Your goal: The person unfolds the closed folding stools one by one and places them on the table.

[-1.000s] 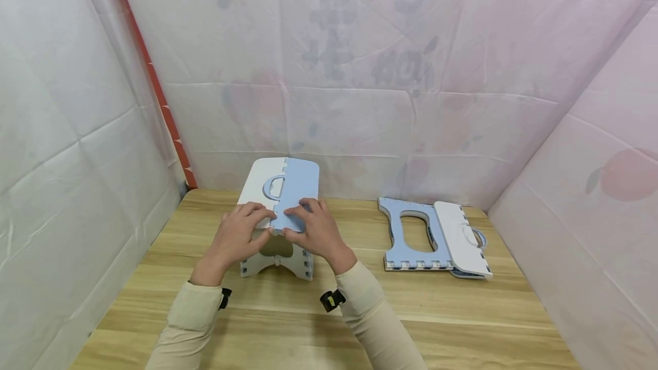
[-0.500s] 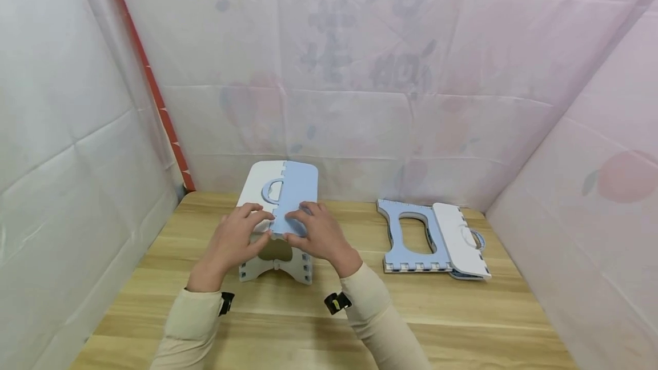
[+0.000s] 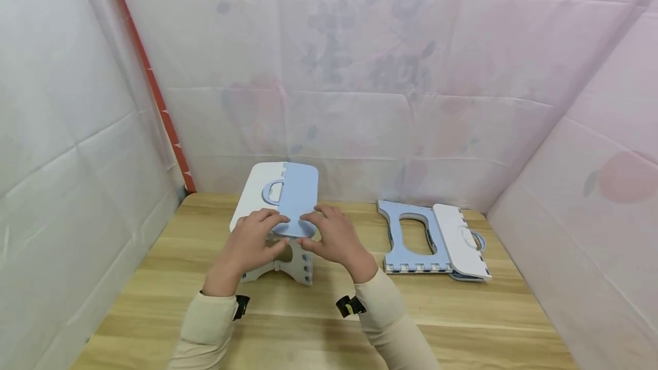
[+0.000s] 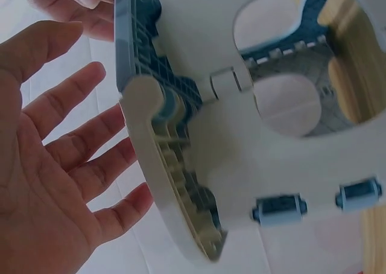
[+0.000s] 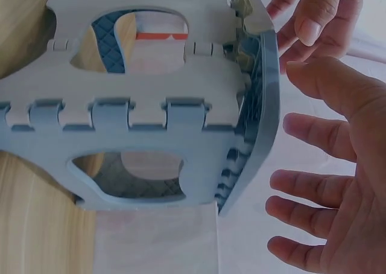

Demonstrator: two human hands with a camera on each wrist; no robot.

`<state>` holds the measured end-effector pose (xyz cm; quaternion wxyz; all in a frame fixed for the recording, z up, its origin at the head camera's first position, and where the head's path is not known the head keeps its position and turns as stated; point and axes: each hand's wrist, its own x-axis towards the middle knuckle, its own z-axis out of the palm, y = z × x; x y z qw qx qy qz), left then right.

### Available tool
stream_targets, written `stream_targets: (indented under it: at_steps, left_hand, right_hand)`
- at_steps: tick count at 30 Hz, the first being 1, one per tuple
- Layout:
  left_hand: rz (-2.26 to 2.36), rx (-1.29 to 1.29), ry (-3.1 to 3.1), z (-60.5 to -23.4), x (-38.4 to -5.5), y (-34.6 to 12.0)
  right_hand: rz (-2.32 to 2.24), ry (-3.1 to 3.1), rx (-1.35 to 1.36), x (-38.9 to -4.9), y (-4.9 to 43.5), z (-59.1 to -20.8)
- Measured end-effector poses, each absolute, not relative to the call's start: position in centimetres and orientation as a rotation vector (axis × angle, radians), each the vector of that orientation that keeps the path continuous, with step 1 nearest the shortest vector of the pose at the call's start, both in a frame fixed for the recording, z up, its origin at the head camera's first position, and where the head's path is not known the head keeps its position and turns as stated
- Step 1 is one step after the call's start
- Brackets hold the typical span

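A white and light-blue folding step stool (image 3: 300, 187) stands unfolded on its legs, with a looped carry handle (image 3: 267, 192) near the middle of its seat. Along the seat's centre hinge the two halves form a slight ridge, as both wrist views show. My left hand (image 3: 253, 241) is over the near end of the seat, fingers spread and nearly straight by the white half (image 4: 160, 177). Opposite it, my right hand (image 3: 336, 237) is beside the blue half (image 5: 262, 111), its fingers extended and apart. Both thumbs are at the near edge; neither hand is wrapped round the stool.
Folded flat on the wooden table (image 3: 288, 336), a second blue and white step stool (image 3: 460, 238) lies at the right. White plastic sheeting (image 3: 349, 119) hangs behind the table and at both sides. A red strip (image 3: 154, 90) runs down the back left corner.
Both hands have shifted slightly right and toward me, and their fingers have loosened from the seat's centre seam. The stool on the right has not moved.
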<state>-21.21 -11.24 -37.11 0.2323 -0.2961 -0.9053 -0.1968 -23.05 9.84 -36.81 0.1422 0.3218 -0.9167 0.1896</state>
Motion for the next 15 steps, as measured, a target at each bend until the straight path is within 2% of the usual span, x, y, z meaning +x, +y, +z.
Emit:
stream_targets:
  at_steps: [15]
  left_hand:
    - [-0.615, -0.874, -2.437, -37.6, -21.3, -7.3]
  right_hand:
    - [0.58, -2.721, 0.8, -22.3, 13.4, -37.1]
